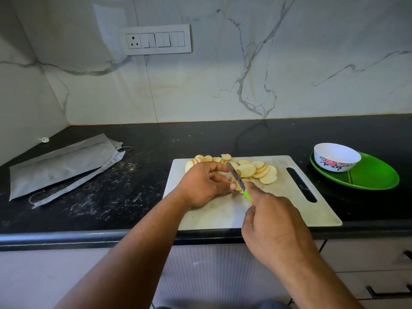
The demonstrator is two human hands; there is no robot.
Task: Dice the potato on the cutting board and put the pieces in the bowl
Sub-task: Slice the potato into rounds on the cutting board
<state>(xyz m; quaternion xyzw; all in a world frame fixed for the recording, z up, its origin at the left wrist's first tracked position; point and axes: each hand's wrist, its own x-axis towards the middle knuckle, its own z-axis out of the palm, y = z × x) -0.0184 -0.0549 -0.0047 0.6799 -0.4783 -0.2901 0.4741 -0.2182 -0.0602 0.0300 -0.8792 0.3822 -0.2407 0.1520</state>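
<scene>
Several round potato slices (256,169) lie spread over the far part of the white cutting board (278,206). My left hand (204,185) rests on the board with its fingers pinching a small stack of slices. My right hand (274,228) grips the green handle of a knife (237,178), whose blade points away and lies across the slices beside my left fingertips. The white bowl (336,157) with a red flower pattern stands to the right of the board and looks empty.
The bowl sits on a green oval plate (370,175) on the black countertop (111,186). A grey cloth bag (60,166) lies at the left. The marble wall carries a switch panel (157,39). Drawers (379,275) sit below the counter edge.
</scene>
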